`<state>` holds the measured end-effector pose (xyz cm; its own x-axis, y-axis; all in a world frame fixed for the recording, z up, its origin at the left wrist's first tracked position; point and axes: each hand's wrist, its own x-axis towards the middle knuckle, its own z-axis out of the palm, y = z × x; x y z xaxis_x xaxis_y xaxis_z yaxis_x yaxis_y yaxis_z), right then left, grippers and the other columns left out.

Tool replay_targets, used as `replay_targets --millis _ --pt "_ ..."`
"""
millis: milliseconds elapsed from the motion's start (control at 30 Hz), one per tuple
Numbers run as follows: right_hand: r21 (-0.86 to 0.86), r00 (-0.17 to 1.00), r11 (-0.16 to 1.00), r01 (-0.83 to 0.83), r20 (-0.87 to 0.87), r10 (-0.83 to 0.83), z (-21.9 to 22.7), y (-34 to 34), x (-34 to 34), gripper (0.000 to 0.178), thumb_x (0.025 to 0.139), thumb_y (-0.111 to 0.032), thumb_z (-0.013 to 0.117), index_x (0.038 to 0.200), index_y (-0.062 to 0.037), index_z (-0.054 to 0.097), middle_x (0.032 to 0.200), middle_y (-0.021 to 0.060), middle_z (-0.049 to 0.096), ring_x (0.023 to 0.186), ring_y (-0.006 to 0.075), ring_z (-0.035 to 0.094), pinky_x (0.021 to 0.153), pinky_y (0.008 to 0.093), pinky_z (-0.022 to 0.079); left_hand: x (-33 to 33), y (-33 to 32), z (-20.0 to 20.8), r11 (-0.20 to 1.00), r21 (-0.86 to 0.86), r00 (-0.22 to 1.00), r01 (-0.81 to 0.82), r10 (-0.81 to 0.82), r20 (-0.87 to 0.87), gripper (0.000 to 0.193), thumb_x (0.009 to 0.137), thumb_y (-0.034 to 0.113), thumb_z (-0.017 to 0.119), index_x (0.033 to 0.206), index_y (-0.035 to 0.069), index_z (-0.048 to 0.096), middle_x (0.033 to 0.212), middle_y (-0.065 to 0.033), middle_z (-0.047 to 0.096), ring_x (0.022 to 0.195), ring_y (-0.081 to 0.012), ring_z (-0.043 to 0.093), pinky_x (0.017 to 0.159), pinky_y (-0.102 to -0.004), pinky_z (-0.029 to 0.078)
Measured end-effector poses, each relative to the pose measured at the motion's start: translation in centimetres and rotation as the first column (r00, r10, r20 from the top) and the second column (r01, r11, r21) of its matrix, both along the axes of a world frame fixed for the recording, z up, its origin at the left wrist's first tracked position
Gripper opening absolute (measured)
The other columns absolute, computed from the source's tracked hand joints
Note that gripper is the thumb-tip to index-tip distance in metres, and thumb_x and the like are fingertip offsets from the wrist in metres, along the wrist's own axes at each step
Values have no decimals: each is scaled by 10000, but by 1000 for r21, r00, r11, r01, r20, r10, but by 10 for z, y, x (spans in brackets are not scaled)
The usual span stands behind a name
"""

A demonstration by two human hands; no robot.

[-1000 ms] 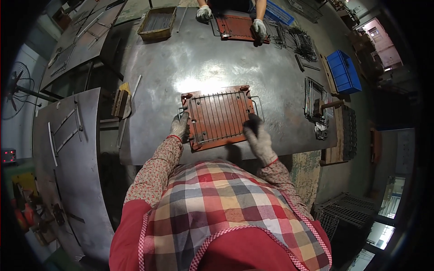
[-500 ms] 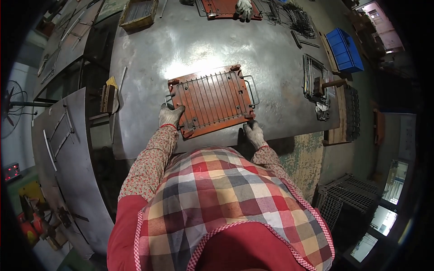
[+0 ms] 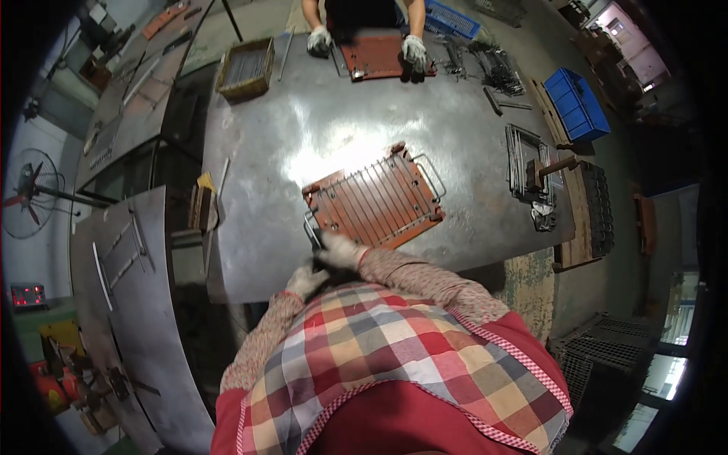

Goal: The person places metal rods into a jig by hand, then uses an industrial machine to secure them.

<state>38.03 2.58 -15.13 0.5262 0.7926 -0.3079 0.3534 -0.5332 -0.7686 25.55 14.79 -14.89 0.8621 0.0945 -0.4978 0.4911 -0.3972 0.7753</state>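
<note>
A red metal plate (image 3: 360, 206) lies tilted on the steel table, with a rack of parallel wires on it. A U-shaped wire handle (image 3: 432, 177) sticks out at its right end, and another wire handle (image 3: 309, 226) at its left end. My gloved right hand (image 3: 341, 250) is crossed over to the plate's near left corner, beside the left handle. Just below it, at the table's near edge, is my gloved left hand (image 3: 305, 280). The fingers of both hands are dark and blurred together, so their grip is hidden.
Across the steel table (image 3: 258, 167), a person's gloved hands (image 3: 414, 53) are at a second red plate (image 3: 371, 58). A wooden box of rods (image 3: 246, 70) stands far left. Wire frames (image 3: 523, 163) and a hammer (image 3: 550, 171) lie right, near a blue crate (image 3: 576, 105).
My right hand has left the plate's near right corner and crossed to its near left corner. My left hand has drawn back off the plate toward me. The view has tilted up.
</note>
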Motion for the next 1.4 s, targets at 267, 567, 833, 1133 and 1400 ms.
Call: replay_targets --millis 267,567,833,1133,1400 --pt "5 984 985 172 51 -173 -30 -15 4 243 859 -221 520 957 2 525 824 263 588 749 421 588 662 482 470 -62 42 -9 698 -286 754 -656 591 -287 304 845 244 582 1017 -7 575 717 -79 597 608 -163 579 535 -311 486" --pt "-210 803 834 510 466 -373 -29 -167 150 280 834 -306 522 1000 -88 582 902 214 630 869 416 601 742 483 467 -45 56 51 881 43 871 -471 472 -132 364 816 357 575 966 28 604 716 -72 606 630 -173 594 576 -333 481" --pt "-20 648 700 714 396 -650 15 -193 160 394 870 -157 558 1216 0 453 1107 192 579 1018 304 568 854 365 446 -72 216 91 217 66 203 -974 703 682 373 780 298 625 1019 13 601 975 -199 628 933 -353 590 840 -417 448" --pt "21 980 990 142 -147 -137 34 -1 51 449 858 -268 595 1186 26 509 1107 183 600 988 255 587 871 317 458 -72 291 126 183 642 526 -745 752 397 424 888 394 412 1033 19 549 943 -301 589 906 -478 551 775 -539 434" --pt "220 656 952 215 -755 26 61 139 1 361 863 -378 582 844 -18 564 681 46 557 579 125 529 520 281 455 -57 124 90 741 122 740 -660 615 273 428 841 293 601 1097 -42 526 991 -230 589 935 -299 574 811 -394 441"
